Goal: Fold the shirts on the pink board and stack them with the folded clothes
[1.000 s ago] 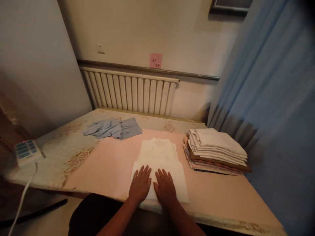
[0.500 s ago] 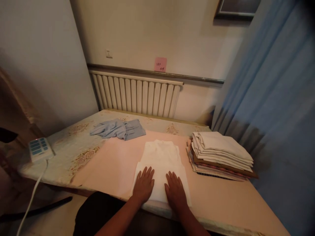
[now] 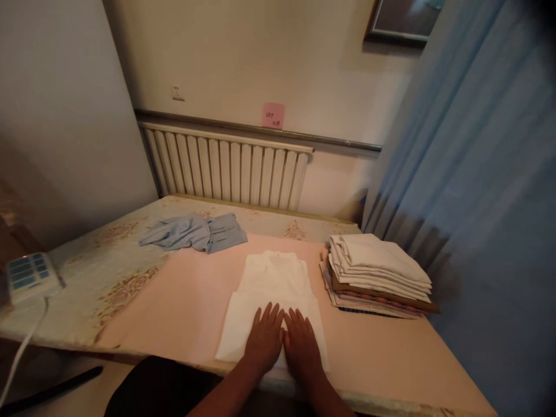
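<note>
A white garment lies folded and flat on a pink cloth in front of me. My left hand rests palm down on its lower part, fingers stretched out. Beside it my right hand lies flat on the same garment, and the two hands touch or nearly touch along the thumbs. Neither hand grips anything. The garment's collar end points away from me, and its near edge is partly hidden under my hands and wrists.
To the right stands a stack of folded cloths. A crumpled blue garment lies at the back left. A white power strip with a cord sits on the table's left end. Behind are a radiator and, at right, a blue curtain.
My hands have come together from either side of the garment to its middle, staying flat. The camera view has shifted slightly to the right.
</note>
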### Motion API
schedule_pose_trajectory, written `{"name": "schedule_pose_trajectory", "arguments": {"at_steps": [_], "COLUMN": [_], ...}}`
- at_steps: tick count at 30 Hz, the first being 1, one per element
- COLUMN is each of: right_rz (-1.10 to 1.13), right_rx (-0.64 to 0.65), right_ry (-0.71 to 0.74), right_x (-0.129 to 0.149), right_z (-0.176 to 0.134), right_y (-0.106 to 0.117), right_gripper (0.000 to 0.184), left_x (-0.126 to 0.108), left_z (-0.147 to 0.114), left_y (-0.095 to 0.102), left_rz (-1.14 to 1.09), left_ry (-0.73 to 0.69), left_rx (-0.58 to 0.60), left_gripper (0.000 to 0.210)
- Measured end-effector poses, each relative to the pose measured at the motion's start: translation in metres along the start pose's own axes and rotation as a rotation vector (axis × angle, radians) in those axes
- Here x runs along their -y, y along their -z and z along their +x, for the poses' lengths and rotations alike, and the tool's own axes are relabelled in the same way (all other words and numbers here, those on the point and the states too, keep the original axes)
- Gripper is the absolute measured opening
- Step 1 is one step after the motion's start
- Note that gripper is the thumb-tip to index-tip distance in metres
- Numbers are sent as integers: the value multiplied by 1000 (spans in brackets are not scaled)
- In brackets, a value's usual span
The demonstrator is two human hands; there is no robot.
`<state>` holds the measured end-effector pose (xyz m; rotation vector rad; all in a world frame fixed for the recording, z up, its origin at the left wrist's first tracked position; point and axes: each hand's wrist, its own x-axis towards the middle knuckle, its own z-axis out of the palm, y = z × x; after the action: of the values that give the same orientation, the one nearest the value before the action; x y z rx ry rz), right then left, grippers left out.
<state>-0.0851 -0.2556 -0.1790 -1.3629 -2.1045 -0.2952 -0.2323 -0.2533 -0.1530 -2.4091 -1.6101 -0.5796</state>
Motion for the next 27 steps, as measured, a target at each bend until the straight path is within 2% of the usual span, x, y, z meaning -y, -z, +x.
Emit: {"name": "schedule_pose_trajectory", "arguments": {"at_steps": [5,11,20,27], "right_rz": [-4,-5,49,33], "right_rx": [17,-2,19,18], "right_ry": [-11,-10,-51,-54], "right_x": [-2,-2,-1,1], "right_z": [2,3,4,6], "right_y": [2,2,5,8], "right_gripper": [42,40,44,43], "left_x": [14,30,72,76], "left_z": [1,2,-10,-14], "left_y": [2,-5,-8,-6], "left_rz": [-11,4,7,-17], "left_ry": [-59,-21,67,71], "left_rx": [10,-9,37,45], "left_gripper": [48,48,51,50]}}
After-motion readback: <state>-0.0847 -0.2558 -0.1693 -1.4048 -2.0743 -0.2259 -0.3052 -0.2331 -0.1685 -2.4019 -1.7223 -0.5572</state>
